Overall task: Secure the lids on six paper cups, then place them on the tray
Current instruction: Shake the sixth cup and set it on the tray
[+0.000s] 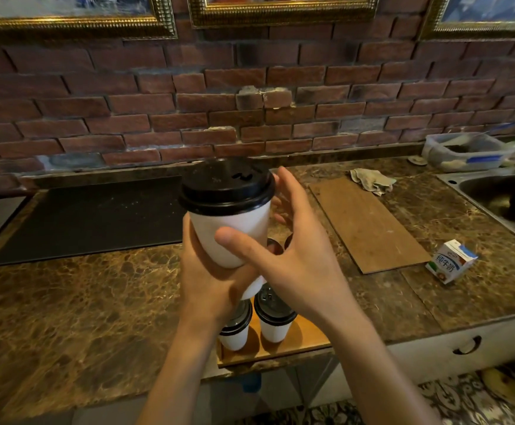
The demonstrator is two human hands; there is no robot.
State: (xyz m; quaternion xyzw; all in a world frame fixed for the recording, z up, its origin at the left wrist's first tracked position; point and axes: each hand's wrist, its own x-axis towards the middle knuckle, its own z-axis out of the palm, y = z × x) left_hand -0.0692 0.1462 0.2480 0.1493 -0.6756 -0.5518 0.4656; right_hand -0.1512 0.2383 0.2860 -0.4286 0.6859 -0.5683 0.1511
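Observation:
I hold a white paper cup (pixel 234 231) with a black lid (pixel 227 187) on top, raised in front of me above the counter. My left hand (pixel 210 271) grips the cup's lower half from the left. My right hand (pixel 293 250) lies against its right side, thumb across the front, fingers spread behind. Below my hands a wooden tray (pixel 299 342) sits at the counter's front edge. On it stand two lidded white cups (pixel 234 329) (pixel 274 317); dark lids of more cups (pixel 276 245) peek out behind my hands.
A black mat (pixel 90 216) lies at the back left, a wooden board (pixel 366 222) at the right with a rag (pixel 372 179) beyond it. A small milk carton (pixel 451 260) stands near a steel sink (pixel 501 200). A plastic tub (pixel 470 150) sits by the brick wall.

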